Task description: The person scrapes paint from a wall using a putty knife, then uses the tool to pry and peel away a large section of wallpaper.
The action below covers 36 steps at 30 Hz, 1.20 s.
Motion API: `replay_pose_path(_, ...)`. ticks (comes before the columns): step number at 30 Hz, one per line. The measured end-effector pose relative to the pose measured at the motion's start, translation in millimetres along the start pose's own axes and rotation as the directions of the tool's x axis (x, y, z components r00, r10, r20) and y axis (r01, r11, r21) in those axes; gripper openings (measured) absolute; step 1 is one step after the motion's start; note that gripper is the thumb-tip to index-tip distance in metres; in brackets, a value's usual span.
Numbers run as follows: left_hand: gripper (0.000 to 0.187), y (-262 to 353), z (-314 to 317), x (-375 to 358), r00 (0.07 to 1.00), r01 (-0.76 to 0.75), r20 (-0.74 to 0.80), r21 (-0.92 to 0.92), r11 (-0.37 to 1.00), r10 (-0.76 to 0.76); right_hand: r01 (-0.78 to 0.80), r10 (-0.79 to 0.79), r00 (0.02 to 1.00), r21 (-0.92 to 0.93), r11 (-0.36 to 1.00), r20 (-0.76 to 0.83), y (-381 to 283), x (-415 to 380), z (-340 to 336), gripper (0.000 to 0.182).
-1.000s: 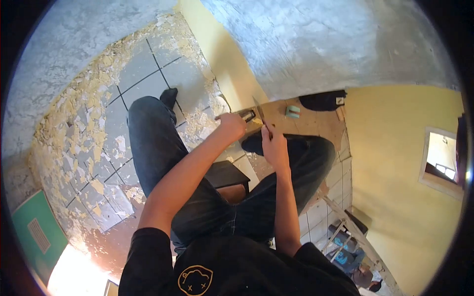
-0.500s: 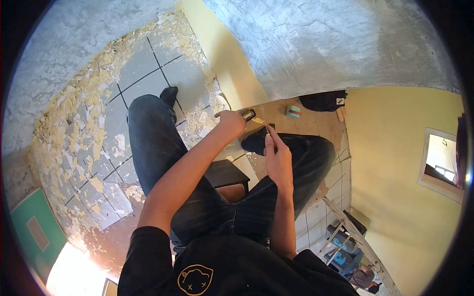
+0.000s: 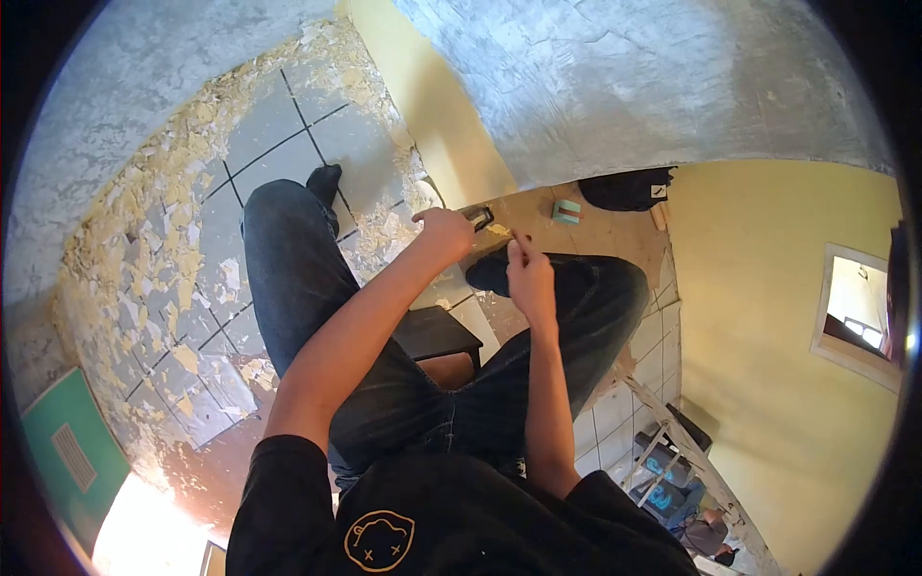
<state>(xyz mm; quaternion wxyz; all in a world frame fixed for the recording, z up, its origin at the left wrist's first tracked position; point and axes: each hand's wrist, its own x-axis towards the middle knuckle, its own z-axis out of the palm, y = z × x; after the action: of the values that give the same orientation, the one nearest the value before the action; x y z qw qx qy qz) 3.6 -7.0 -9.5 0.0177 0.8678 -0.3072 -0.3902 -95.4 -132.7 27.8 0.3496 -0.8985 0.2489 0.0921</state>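
the left hand grips a black tool by the far yellow wall, the right hand pinches a slim tool nearby, and a slip could nick fingers.

I see a gap between the left hand and right hand, and room above the black stool. The yellow wall blocks past the left hand. The left knee and right knee block the sides.

l hand w/ black-framed tool, r hand w/ thin tool, flakes on tiled flr
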Motion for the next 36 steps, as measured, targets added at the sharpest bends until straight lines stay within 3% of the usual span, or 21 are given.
replay_pose_path(2, 0.028, 0, -4, -2, 1.0, 0.008, 0.011, -0.005, 1.0, -0.008, 0.008, -0.008, 1.0, 0.002, 1.0, 0.014, -3, -3, 6, 0.039)
replay_pose_path(4, 0.029, 0, -2, -9, 0.999, 0.007, 0.048, -0.03, 1.0, -0.006, -0.062, 0.057, 0.998, 0.17, 0.983, 0.035, -14, -18, 0, 0.04)
replay_pose_path(6, 0.025, -1, -6, -10, 1.0, -0.006, -0.021, 0.019, 1.0, 0.007, -0.028, 0.021, 0.999, 0.245, 0.969, 0.033, -14, -23, -4, 0.042)
replay_pose_path(8, 0.023, -5, -8, -5, 0.999, -0.02, -0.041, -0.003, 1.0, 0.019, -0.218, 0.151, 0.972, 0.461, 0.86, 0.178, -26, -33, -12, 0.043)
replay_pose_path(10, 0.02, -9, -7, -3, 0.998, -0.021, -0.06, -0.025, 0.999, 0.02, -0.228, 0.154, 0.972, 0.551, 0.803, 0.178, -24, -35, -10, 0.043)
replay_pose_path(13, 0.024, -7, -8, -2, 0.982, -0.057, -0.183, -0.095, 0.994, 0.039, -0.222, 0.154, 0.975, 0.66, 0.718, 0.16, -14, -33, -10, 0.046)
replay_pose_path(15, 0.043, 0, -7, -6, 0.939, -0.195, -0.329, -0.264, 0.944, 0.102, -0.214, 0.169, 0.977, 0.687, 0.694, 0.134, -11, -33, -11, 0.048)
replay_pose_path(16, 0.043, 7, 3, -2, 0.939, -0.196, -0.327, -0.264, 0.944, 0.104, -0.215, 0.171, 0.976, 0.687, 0.694, 0.133, -10, -33, -11, 0.048)
replay_pose_path(18, 0.06, 22, 18, -1, 0.68, -0.417, -0.733, -0.351, 0.838, 0.031, -0.198, 0.164, 0.98, 0.672, 0.713, 0.115, -9, -33, -11, 0.047)
replay_pose_path(19, 0.06, 29, 20, -3, 0.682, -0.415, -0.731, -0.351, 0.839, 0.031, -0.2, 0.166, 0.979, 0.674, 0.711, 0.116, -9, -34, -10, 0.047)
replay_pose_path(21, 0.065, 42, 18, -9, 0.695, -0.551, -0.719, -0.515, 0.657, 0.019, -0.178, 0.184, 0.981, 0.682, 0.709, 0.065, -9, -35, -7, 0.043)
replay_pose_path(22, 0.065, 45, 12, -17, 0.698, -0.549, -0.716, -0.516, 0.658, 0.021, -0.182, 0.188, 0.98, 0.684, 0.706, 0.067, -8, -35, -6, 0.043)
replay_pose_path(24, 0.067, 51, 2, -30, 0.84, -0.514, -0.541, -0.773, 0.372, 0.038, -0.165, 0.175, 0.983, 0.676, 0.718, 0.053, -7, -37, -5, 0.045)
replay_pose_path(25, 0.067, 54, 10, -22, 0.842, -0.512, -0.539, -0.774, 0.373, 0.038, -0.166, 0.176, 0.983, 0.677, 0.717, 0.055, -6, -37, -5, 0.045)
replay_pose_path(27, 0.063, 58, 23, -11, 0.524, -0.747, -0.85, -0.488, 0.452, -0.054, -0.142, 0.17, 0.985, 0.679, 0.721, 0.027, -6, -36, -2, 0.045)
replay_pose_path(28, 0.063, 56, 22, -10, 0.527, -0.744, -0.848, -0.491, 0.454, -0.054, -0.146, 0.171, 0.985, 0.68, 0.718, 0.03, -8, -35, 1, 0.045)
replay_pose_path(30, 0.065, 51, 21, -9, 0.692, -0.663, -0.721, -0.654, 0.365, -0.036, -0.103, 0.143, 0.99, 0.727, 0.679, 0.007, -11, -35, 9, 0.045)
replay_pose_path(31, 0.065, 50, 22, -9, 0.698, -0.659, -0.716, -0.659, 0.362, -0.033, -0.111, 0.151, 0.988, 0.727, 0.678, 0.009, -11, -36, 12, 0.045)
replay_pose_path(34, 0.064, 49, 23, -2, 0.685, -0.67, -0.727, -0.653, 0.352, -0.044, -0.075, 0.146, 0.989, 0.748, 0.659, -0.029, -13, -33, 12, 0.044)
replay_pose_path(36, 0.064, 52, 27, 4, 0.566, -0.751, -0.822, -0.547, 0.37, -0.067, -0.103, 0.143, 0.99, 0.771, 0.628, 0.016, -10, -31, 1, 0.045)
